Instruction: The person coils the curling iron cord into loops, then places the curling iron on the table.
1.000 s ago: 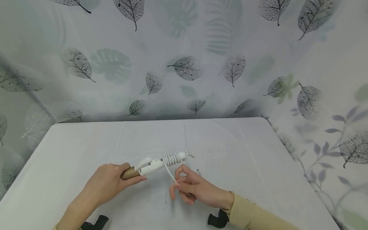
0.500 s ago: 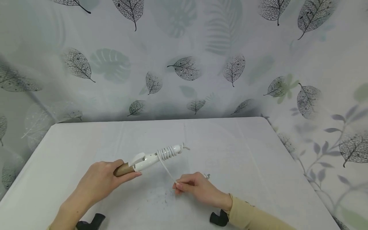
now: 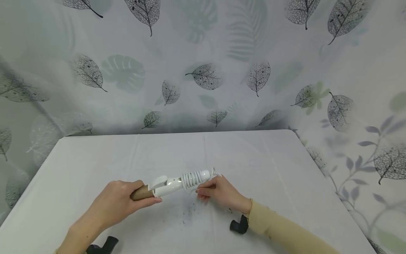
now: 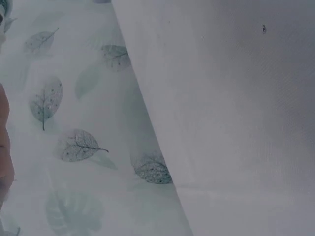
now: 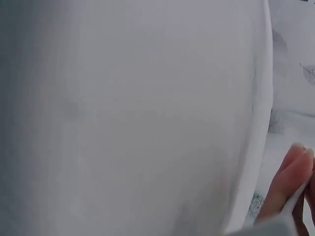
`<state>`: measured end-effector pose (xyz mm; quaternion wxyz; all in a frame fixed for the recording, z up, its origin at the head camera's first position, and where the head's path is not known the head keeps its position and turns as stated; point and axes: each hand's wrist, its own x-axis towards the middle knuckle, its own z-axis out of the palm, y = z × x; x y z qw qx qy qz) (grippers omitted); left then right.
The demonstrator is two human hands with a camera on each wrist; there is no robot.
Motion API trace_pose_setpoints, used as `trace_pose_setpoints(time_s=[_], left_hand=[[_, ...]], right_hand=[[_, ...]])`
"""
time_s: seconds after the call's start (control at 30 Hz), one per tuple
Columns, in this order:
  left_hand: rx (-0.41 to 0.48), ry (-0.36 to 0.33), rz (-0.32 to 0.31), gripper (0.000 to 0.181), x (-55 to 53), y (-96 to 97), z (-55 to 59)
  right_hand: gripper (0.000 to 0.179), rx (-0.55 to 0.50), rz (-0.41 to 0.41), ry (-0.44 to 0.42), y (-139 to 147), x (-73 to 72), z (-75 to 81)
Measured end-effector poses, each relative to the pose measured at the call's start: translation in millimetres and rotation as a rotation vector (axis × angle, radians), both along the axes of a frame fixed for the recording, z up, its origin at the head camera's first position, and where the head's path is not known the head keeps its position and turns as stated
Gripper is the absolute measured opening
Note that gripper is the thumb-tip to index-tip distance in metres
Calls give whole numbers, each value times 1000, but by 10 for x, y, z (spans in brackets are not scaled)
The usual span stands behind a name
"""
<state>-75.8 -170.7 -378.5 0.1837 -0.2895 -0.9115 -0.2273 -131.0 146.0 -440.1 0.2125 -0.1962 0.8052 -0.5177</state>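
A curling iron (image 3: 169, 187) with a white handle and a gold-brown barrel is held above the table in the head view. My left hand (image 3: 118, 199) grips it by the barrel, thumb underneath. White cord (image 3: 191, 180) lies in several coils around the far part of the handle. Just below those coils, my right hand (image 3: 224, 193) pinches the loose run of cord between thumb and fingers. That pinch also shows in the right wrist view, where the cord (image 5: 295, 197) passes between my fingers (image 5: 290, 179). Only a sliver of left fingers (image 4: 4, 142) appears in the left wrist view.
A white-covered table (image 3: 104, 155) spans the work area. Leaf-printed fabric (image 3: 203, 42) hangs behind it and at both sides. Small dark specks (image 3: 188, 213) lie on the cover below the hands. Black curved pieces (image 3: 239, 224) sit at both wrists.
My right hand first drew the cord down and away from the handle, then rose close beside the coils. The curling iron shifted left, then back right. Both hands kept their hold.
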Motion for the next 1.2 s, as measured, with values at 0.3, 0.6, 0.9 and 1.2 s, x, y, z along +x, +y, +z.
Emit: trace_pose_setpoints(time_s=[0.3, 0.6, 0.9, 1.2], left_hand=[[-16, -144, -21, 43, 47, 70, -36], [-53, -166, -51, 46, 35, 157, -75], [-103, -244, -66, 48, 39, 221, -109], [-129, -238, -26, 51, -4, 232, -165]], right_hand=[[10, -3, 61, 235, 46, -281, 74], [24, 41, -71, 97, -19, -425, 239], [9, -20, -54, 154, 13, -413, 569], [15, -53, -85, 187, 28, -263, 761]])
